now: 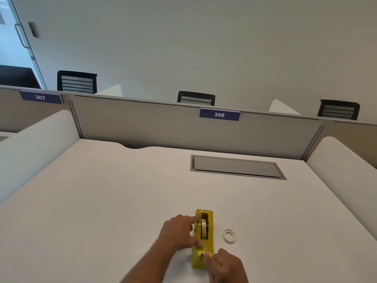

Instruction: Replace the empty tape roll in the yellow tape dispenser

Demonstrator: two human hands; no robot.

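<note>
White desk (pixel 122 190), grey partition (pixel 163 123) behind

Single head-worn wide-angle view, no second camera, so nothing overlaps. It looks forward and down across the desk (pixel 122 190), pitched fairly shallow: the far partition (pixel 163 123), the chair backs behind it and a lot of wall fill the upper half. The hands (pixel 177 231) sit close, low in frame near the bottom edge, slightly right of centre. Edges bow noticeably.
</note>
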